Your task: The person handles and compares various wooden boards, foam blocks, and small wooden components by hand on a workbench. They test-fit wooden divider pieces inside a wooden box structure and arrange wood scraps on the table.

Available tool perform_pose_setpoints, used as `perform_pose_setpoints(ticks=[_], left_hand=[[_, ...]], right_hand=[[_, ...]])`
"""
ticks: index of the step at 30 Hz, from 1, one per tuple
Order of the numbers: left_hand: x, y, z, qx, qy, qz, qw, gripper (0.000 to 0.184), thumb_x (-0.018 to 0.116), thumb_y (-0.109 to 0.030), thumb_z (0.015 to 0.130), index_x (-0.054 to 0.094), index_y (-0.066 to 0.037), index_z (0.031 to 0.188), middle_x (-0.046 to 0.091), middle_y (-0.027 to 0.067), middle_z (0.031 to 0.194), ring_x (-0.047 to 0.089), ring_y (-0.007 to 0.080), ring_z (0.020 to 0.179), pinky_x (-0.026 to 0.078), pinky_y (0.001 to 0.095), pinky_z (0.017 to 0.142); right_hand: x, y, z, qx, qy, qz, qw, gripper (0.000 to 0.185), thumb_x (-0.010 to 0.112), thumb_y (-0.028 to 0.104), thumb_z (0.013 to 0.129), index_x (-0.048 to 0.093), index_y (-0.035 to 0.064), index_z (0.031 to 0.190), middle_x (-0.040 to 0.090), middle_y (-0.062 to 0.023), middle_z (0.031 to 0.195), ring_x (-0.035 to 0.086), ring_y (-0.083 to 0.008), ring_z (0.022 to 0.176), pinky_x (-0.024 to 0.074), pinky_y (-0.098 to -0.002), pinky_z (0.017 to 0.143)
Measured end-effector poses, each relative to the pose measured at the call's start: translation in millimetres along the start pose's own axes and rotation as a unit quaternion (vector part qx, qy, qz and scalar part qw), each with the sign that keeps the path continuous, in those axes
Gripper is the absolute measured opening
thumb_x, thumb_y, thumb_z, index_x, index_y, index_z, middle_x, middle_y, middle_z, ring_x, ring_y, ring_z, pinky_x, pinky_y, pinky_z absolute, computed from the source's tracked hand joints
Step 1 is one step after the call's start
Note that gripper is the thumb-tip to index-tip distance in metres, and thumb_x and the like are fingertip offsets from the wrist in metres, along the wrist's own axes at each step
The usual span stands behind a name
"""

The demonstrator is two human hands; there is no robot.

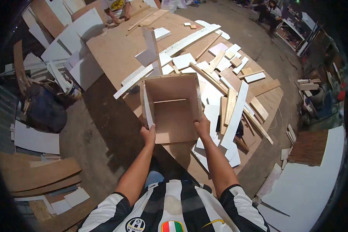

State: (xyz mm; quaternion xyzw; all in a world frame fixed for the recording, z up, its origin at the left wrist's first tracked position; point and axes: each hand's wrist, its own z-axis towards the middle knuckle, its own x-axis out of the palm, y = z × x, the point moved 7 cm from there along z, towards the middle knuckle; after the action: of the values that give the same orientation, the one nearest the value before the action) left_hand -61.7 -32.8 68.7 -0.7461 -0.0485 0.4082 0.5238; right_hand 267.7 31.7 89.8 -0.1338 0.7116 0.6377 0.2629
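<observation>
An open wooden box (174,116) with brown inner walls is held over the near edge of the worktable. My left hand (148,134) grips its left wall near the lower corner, beside a white strip (147,106) along the inside of that wall. The right wall is gripped by my right hand (202,127). A narrow gap shows across the box's inside. Just beyond the box, a white-faced board (152,50) stands upright on the table. White and bare wood offcuts lie right of the box, close to my right hand.
The plywood worktable (116,48) carries long strips and many offcuts. Another person's hands (120,18) are at its far left. Large panels (75,33) lean at the left, and a dark blue container (46,112) stands below them. A white sheet (305,193) lies at the lower right.
</observation>
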Motion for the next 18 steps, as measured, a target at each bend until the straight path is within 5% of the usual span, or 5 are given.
perform_pose_setpoints(ticks=[4,6,9,14,18], left_hand=[[1,-23,-36,0.128,-0.09,-0.065,0.985,0.064,0.077,-0.024,0.08,0.053,0.013,0.126,0.059,0.0321,0.124,0.058,0.042,0.117,0.045,0.0471,0.099],[-6,-61,-69,0.276,-0.125,-0.022,0.953,0.075,0.074,-0.022,0.082,0.041,0.005,0.144,0.035,0.0309,0.15,0.032,0.0425,0.142,0.03,0.0498,0.114],[11,-102,-121,0.369,-0.027,0.069,0.926,0.069,0.071,-0.02,0.084,0.045,-0.003,0.145,0.021,0.0275,0.158,0.018,0.0425,0.149,0.024,0.0512,0.117],[131,-27,-167,0.239,0.342,0.02,0.908,0.062,0.073,-0.024,0.083,0.051,-0.002,0.136,0.05,0.028,0.138,0.046,0.042,0.132,0.037,0.047,0.11],[173,-13,-194,0.129,0.403,0.027,0.906,0.07,0.078,-0.032,0.081,0.049,0.004,0.133,0.056,0.03,0.129,0.052,0.0407,0.126,0.041,0.0457,0.106]], right_hand=[[-7,5,-8,-0.053,-0.017,0.055,0.997,0.051,0.065,0.006,0.076,0.061,0.0065,0.127,0.071,-0.023,0.1,0.071,-0.0362,0.093,0.0551,-0.0418,0.082],[-11,5,-13,-0.042,-0.018,0.053,0.998,0.051,0.066,0.007,0.076,0.061,0.0063,0.127,0.071,-0.0233,0.1,0.071,-0.0358,0.093,0.0551,-0.0416,0.082],[-17,-3,-21,-0.001,0.024,0.069,0.997,0.059,0.07,0.011,0.078,0.057,0.0145,0.135,0.07,-0.0215,0.107,0.069,-0.0356,0.101,0.054,-0.0412,0.087],[-37,-35,-46,-0.055,-0.008,0.024,0.998,0.059,0.075,0.035,0.085,0.058,0.0035,0.133,0.065,-0.0236,0.12,0.064,-0.0383,0.109,0.0508,-0.0418,0.094],[-67,-73,-64,-0.022,-0.073,-0.083,0.994,0.054,0.074,0.029,0.085,0.059,-0.0019,0.128,0.063,-0.024,0.123,0.059,-0.0396,0.115,0.0447,-0.0453,0.102]])
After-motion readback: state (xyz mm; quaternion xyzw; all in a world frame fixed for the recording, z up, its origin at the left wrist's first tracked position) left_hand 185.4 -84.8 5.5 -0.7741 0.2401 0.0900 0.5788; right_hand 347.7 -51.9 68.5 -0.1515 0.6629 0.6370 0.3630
